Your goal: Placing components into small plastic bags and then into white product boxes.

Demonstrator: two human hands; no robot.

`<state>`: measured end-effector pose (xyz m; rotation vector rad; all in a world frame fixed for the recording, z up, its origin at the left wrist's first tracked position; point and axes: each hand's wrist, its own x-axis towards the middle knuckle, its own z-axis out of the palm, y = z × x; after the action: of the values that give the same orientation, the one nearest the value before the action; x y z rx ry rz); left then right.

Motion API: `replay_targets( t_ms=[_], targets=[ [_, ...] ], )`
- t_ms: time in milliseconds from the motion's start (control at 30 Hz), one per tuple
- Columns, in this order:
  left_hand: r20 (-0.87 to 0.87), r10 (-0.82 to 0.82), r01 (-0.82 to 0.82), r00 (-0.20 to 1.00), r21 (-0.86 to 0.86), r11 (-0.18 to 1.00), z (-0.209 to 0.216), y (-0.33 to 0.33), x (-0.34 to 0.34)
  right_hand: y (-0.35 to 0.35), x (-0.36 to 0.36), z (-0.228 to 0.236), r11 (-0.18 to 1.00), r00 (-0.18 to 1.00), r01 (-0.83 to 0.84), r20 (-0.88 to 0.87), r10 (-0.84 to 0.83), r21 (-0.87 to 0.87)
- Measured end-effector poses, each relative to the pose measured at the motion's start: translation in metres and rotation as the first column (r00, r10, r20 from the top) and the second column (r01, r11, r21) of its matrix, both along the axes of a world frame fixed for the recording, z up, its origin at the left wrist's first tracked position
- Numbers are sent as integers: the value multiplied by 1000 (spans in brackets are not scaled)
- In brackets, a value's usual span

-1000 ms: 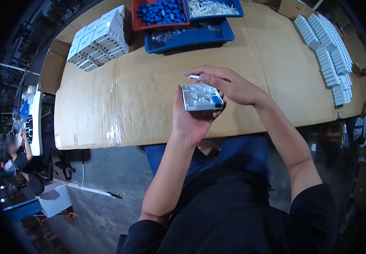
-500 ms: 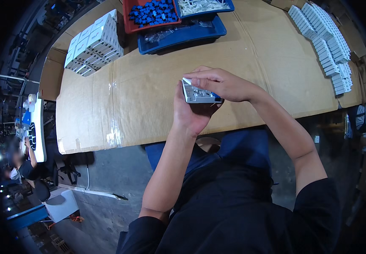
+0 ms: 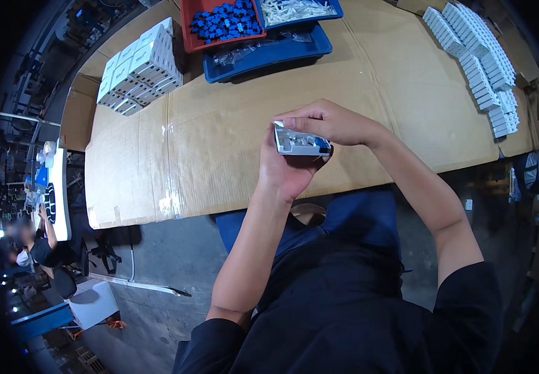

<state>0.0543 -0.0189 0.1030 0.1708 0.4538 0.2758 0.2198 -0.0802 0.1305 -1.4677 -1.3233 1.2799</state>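
Above the near part of the cardboard-covered table, my left hand (image 3: 283, 176) cradles a white plastic housing (image 3: 295, 149) from below, fingers wrapped round it. Its upper side is open and shows small grey-white parts inside, with a blue piece (image 3: 323, 143) towards its right end. My right hand (image 3: 336, 125) arches over the housing's far side, thumb pressed along the top near its left end. The right fingers lie behind the housing and are partly hidden. Under that thumb a bit of white shows; whether it is a separate part I cannot tell.
White boxy units are stacked (image 3: 137, 70) at the far left. A red tray (image 3: 189, 38) of blue parts and a blue tray (image 3: 340, 9) of white parts stand at the back, above another blue tray (image 3: 269, 65). Rows of white units (image 3: 478, 68) line the right. A person (image 3: 43, 249) sits far left.
The housing has tilted slightly and shifted a little right and nearer. The white piece under my right thumb, raised before, now lies lower against the housing.
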Motion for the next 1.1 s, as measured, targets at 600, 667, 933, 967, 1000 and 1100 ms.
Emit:
replay_targets(
  t_ms=[600, 667, 933, 967, 1000, 1100],
  targets=[
    [-93, -93, 97, 991, 41, 994, -9, 8, 3, -1, 2, -14, 991, 992, 99, 66, -105, 88],
    [-101, -105, 112, 989, 70, 991, -11, 9, 2, 1, 0, -7, 992, 993, 97, 59, -101, 77],
    [-106, 45, -49, 993, -38, 998, -6, 4, 9, 3, 10, -18, 998, 999, 48, -16, -49, -33],
    [-106, 47, -52, 993, -38, 998, -8, 6, 7, 4, 11, -15, 998, 999, 46, -16, -47, -33],
    [-25, 33, -34, 999, -40, 999, -12, 9, 4, 4, 11, -13, 998, 998, 59, -37, -60, -18],
    [67, 7, -3, 998, -54, 999, -17, 11, 1, 0, 10, -9, 996, 992, 92, -83, -92, 1]
  ],
)
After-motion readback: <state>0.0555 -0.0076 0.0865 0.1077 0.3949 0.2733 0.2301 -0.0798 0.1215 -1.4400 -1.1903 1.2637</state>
